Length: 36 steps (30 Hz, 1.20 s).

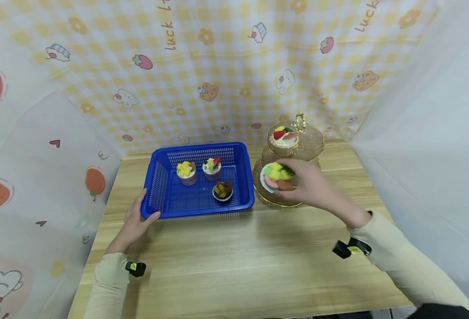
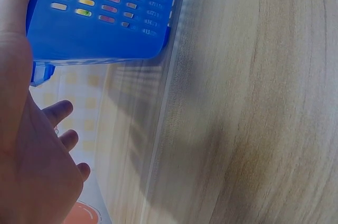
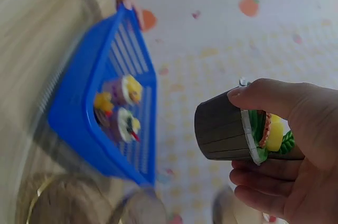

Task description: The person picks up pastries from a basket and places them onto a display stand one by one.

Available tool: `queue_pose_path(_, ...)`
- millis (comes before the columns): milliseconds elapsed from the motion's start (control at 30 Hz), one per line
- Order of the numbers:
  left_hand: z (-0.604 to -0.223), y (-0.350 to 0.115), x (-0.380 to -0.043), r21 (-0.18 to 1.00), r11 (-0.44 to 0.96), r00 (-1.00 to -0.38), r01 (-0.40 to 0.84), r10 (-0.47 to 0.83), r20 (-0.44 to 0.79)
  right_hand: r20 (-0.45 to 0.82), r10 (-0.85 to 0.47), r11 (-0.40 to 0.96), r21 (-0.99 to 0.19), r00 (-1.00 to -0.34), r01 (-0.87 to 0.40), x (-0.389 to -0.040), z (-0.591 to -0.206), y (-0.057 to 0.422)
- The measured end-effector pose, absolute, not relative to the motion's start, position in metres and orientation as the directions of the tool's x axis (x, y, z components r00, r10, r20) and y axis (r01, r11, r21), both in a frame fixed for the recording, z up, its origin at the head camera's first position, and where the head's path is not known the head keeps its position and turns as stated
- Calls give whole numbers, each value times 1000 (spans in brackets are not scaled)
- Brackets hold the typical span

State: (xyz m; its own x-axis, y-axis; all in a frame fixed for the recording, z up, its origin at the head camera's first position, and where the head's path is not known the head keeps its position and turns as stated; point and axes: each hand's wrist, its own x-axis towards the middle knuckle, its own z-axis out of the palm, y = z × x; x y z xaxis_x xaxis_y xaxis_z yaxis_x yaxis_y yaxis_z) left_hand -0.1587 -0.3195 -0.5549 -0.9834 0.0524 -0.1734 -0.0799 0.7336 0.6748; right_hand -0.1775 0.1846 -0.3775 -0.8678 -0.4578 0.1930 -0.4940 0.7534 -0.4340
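Partway, I Think

From far off, I judge the work partway: one toy cake sits on top of the gold-rimmed stand, one is held up, and three cakes are in the blue basket. I count five cakes, one stand, one basket. My right hand has its fingers bent around the held cake, near the stand. My left hand, fingers loosely spread, touches the basket's corner on the bench.
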Motion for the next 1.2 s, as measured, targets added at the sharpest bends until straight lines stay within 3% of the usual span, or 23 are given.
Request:
queue_pose_path(267, -554, -322, -158, 674, 735, -985, -75, 49, -163, 239, -281, 790, -492, -930, -365, -168, -359, 229)
queue_pose_path(533, -553, -324, -157, 675, 734, -987, -73, 44, -155, 225, -112, 783, -580, -968, -226, -183, -347, 260)
queue_pose_path(1200, -555, -320, -158, 682, 727, -984, -81, 50, -170, 215, -26, 788, -597, -976, -152, -244, -367, 275)
